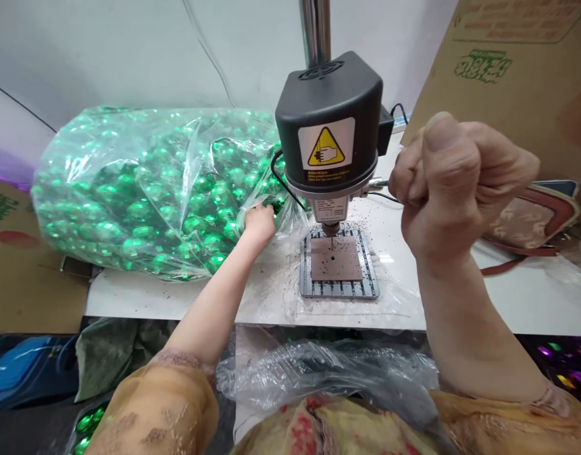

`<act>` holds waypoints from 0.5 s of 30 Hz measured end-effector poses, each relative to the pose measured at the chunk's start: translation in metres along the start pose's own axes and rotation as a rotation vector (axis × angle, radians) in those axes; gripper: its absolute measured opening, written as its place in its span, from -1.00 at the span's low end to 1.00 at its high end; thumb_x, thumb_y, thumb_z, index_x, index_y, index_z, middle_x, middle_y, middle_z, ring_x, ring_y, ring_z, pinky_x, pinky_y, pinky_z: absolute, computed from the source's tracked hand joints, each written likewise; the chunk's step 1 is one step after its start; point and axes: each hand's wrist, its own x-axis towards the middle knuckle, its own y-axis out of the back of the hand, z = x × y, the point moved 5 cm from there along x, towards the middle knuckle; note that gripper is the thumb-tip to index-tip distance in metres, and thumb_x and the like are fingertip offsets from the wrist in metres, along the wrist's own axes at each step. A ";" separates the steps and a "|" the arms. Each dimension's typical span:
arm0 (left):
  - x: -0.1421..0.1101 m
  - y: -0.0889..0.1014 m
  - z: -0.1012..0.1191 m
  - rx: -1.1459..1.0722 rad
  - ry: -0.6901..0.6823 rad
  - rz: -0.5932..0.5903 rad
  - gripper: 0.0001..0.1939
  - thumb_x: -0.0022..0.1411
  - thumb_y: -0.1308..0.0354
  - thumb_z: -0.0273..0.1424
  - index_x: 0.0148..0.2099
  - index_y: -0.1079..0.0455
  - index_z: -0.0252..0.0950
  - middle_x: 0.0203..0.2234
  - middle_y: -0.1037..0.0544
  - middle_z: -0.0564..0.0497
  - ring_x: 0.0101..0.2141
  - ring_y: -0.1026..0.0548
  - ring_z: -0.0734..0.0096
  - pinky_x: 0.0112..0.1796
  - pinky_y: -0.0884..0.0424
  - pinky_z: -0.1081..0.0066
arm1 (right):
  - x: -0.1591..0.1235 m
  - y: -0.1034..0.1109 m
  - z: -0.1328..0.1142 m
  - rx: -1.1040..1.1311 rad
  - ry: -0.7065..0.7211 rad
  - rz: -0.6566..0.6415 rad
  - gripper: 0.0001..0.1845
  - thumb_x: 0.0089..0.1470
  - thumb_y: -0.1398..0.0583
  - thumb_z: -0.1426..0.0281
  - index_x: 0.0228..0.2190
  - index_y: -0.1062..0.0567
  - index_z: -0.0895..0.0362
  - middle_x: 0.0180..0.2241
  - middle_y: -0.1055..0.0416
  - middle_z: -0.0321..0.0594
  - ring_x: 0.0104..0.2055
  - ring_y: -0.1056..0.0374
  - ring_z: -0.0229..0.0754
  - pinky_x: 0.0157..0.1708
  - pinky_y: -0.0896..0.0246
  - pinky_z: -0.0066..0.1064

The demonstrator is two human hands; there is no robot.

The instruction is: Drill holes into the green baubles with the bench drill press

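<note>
At a white workbench (129, 297), a person's left hand (260, 225) rests half curled against a clear plastic bag (195, 158) of shiny green baubles (143, 212), its fingertips hidden at the bag's crumpled edge; the right hand (461, 183) is clenched in a tight fist around the feed lever (382, 184) of a black bench drill press (329, 95), which stands just beside the bag; beneath the drill's head, a brown square pad (321, 265) with a small hole sits on a slotted metal base (340, 289), black specks (290, 278) scattered around it; a crumpled plastic sheet (318, 373) hangs below the bench edge; a reddish-brown handbag (527, 221) lies at right.
</note>
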 end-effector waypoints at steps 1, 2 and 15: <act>0.000 0.000 -0.002 0.040 -0.012 -0.012 -0.63 0.18 -0.19 -0.46 0.05 -0.43 -0.38 -0.04 -0.49 -0.43 -0.05 -0.51 -0.30 -0.08 -0.37 0.02 | 0.000 0.000 0.000 -0.003 0.000 -0.007 -0.48 0.10 -0.28 0.30 -0.74 -0.19 0.12 -0.79 0.06 -0.41 -0.71 -0.05 -0.37 -0.65 0.21 -0.34; -0.001 0.000 -0.004 0.076 -0.020 -0.024 -0.59 0.19 -0.19 -0.43 0.10 -0.40 -0.35 -0.06 -0.51 -0.40 -0.07 -0.52 -0.28 -0.10 -0.38 0.04 | 0.000 0.000 0.001 -0.007 -0.003 -0.014 -0.48 0.10 -0.28 0.30 -0.74 -0.19 0.12 -0.79 0.06 -0.41 -0.71 -0.05 -0.36 -0.66 0.20 -0.34; -0.032 0.006 0.006 -0.446 -0.254 0.226 -0.56 0.18 -0.23 -0.39 0.13 -0.37 -0.20 -0.05 -0.55 -0.13 -0.01 -0.51 0.11 0.00 -0.41 0.23 | -0.002 0.003 0.003 -0.027 -0.044 -0.040 -0.50 0.11 -0.26 0.32 -0.73 -0.19 0.12 -0.79 0.05 -0.40 -0.71 -0.03 -0.37 -0.63 0.15 -0.33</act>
